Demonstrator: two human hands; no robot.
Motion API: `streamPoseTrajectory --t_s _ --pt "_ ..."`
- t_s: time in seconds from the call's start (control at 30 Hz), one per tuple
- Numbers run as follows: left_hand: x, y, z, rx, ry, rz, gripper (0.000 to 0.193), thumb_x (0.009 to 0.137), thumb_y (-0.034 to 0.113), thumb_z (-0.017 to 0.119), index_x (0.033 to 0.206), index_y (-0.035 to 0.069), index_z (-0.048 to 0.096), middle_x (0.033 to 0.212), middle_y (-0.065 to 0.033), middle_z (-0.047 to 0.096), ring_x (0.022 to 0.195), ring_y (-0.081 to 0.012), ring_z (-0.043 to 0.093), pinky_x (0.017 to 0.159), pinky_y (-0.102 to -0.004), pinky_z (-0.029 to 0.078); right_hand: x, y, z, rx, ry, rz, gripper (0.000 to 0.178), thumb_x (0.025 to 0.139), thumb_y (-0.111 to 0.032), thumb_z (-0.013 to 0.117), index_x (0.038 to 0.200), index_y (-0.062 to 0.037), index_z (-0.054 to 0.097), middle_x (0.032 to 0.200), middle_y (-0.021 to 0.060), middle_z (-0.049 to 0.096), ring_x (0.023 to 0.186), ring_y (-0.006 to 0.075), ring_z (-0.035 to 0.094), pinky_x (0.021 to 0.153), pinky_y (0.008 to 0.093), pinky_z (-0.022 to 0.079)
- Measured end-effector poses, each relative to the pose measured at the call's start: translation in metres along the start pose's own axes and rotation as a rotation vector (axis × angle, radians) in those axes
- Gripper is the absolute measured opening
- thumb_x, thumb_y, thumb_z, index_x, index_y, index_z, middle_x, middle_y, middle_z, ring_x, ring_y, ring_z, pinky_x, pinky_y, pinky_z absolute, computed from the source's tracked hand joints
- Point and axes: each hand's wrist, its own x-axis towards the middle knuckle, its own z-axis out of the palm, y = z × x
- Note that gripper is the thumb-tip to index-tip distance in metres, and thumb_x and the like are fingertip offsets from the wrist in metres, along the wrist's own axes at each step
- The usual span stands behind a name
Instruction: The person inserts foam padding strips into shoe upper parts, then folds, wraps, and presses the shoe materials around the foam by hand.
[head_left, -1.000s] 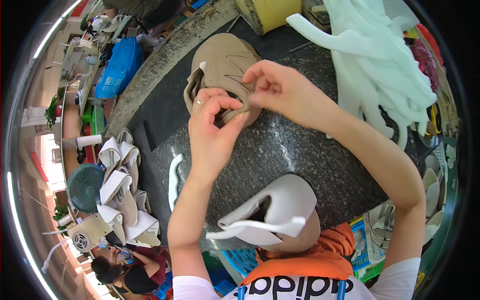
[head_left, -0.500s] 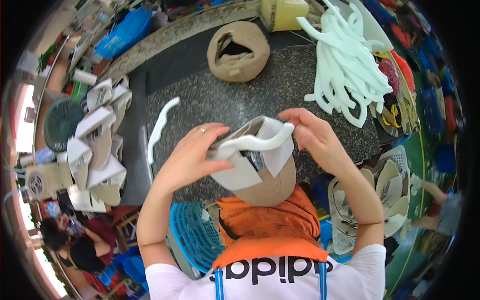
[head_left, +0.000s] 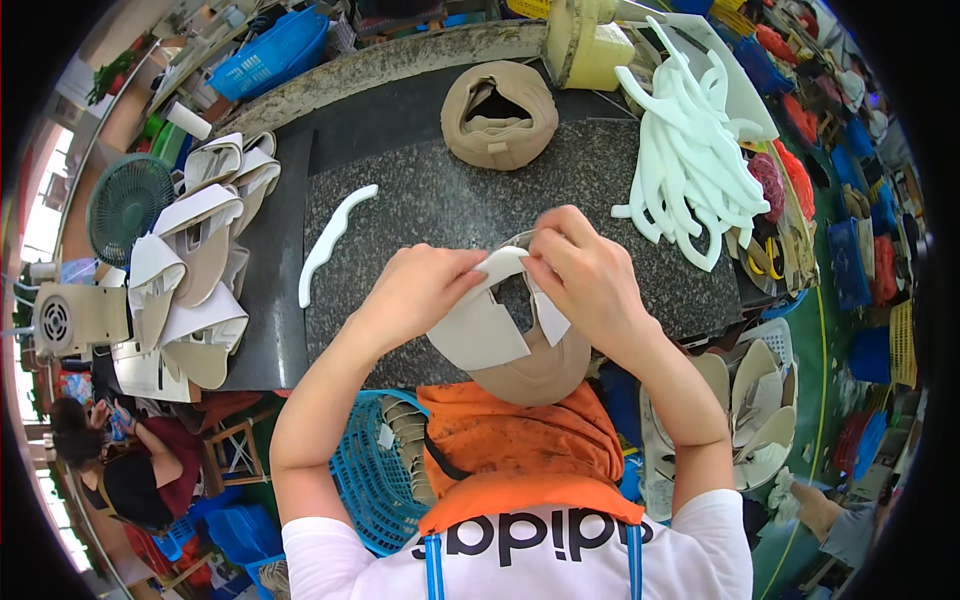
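Note:
A beige shoe upper (head_left: 545, 375) with white backing panels (head_left: 480, 335) is held over the near edge of the dark speckled table. Across its far edge lies a white foam strip (head_left: 503, 262). My left hand (head_left: 425, 290) is closed, its thumb and fingers pinching the strip at the upper's left side. My right hand (head_left: 590, 280) is closed too, pinching strip and upper edge on the other side; its fingers partly cover them. Another wavy white foam strip (head_left: 332, 245) lies on the table, left of my hands.
Stacked uppers (head_left: 205, 270) line the left side, by a green fan (head_left: 130, 208). A beige cap-like cloth piece (head_left: 498, 115) sits at the back. Many foam strips (head_left: 690, 150) are heaped back right. A blue basket (head_left: 365, 490) and a white basket (head_left: 660, 480) of uppers flank my lap.
My hands have come closer together over the upper. The right fingers have moved left onto the strip, whose right end stuck out before. The strip now bends along the upper's far edge.

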Motion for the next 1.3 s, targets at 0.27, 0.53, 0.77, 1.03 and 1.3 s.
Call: streamPoseTrajectory --t_s 0.27,0.53,0.77,1.03,1.3 --pt "0.016 0.006 -0.011 -0.043 -0.097 0.016 0.026 0.082 0.023 0.06 0.102 0.007 0.067 0.078 -0.0174 0.066 0.074 -0.0327 0.065 0.069 -0.0391 0.051 0.012 0.009 0.0 -0.037 -0.276 0.041 0.009 0.079 -0.011 0.06 0.078 -0.0026 0.056 0.079 0.0116 0.056 0.072 0.0316 0.06 0.062 0.0412 0.048" --pt "0.019 -0.01 0.015 0.124 0.328 -0.073 0.016 0.075 0.016 0.058 0.072 0.003 0.067 0.066 -0.0196 0.064 0.066 -0.0363 0.065 0.063 -0.0456 0.053 0.046 -0.016 0.009 -0.233 -0.333 -0.007 0.014 0.076 -0.016 0.064 0.079 -0.0028 0.059 0.082 0.0145 0.061 0.072 0.0304 0.065 0.064 0.0421 0.052" --pt "0.016 -0.015 0.031 0.095 0.453 -0.208 0.021 0.079 0.016 0.052 0.09 0.002 0.064 0.068 -0.0215 0.061 0.066 -0.0391 0.063 0.063 -0.047 0.051 0.007 -0.033 0.055 -0.286 -0.616 0.102 0.028 0.075 -0.023 0.07 0.089 -0.0015 0.059 0.086 0.0146 0.063 0.075 0.0306 0.065 0.064 0.0414 0.051" --pt "0.0 -0.018 0.017 -0.1 0.41 -0.224 0.042 0.077 0.012 0.054 0.118 0.004 0.059 0.078 -0.0231 0.063 0.075 -0.0388 0.064 0.068 -0.0467 0.05 0.019 -0.011 0.047 0.015 -0.127 0.224 0.069 0.069 -0.027 0.078 0.121 0.0002 0.042 0.092 0.0178 0.063 0.08 0.0348 0.064 0.067 0.0422 0.051" --pt "-0.002 -0.004 0.019 -0.177 0.342 -0.184 0.045 0.076 0.009 0.054 0.121 0.004 0.059 0.084 -0.0227 0.063 0.078 -0.0371 0.064 0.071 -0.0436 0.049 0.019 0.002 0.038 0.289 -0.058 0.184 0.063 0.074 -0.01 0.068 0.129 -0.0022 0.038 0.096 0.0181 0.064 0.082 0.0345 0.063 0.07 0.0412 0.051"
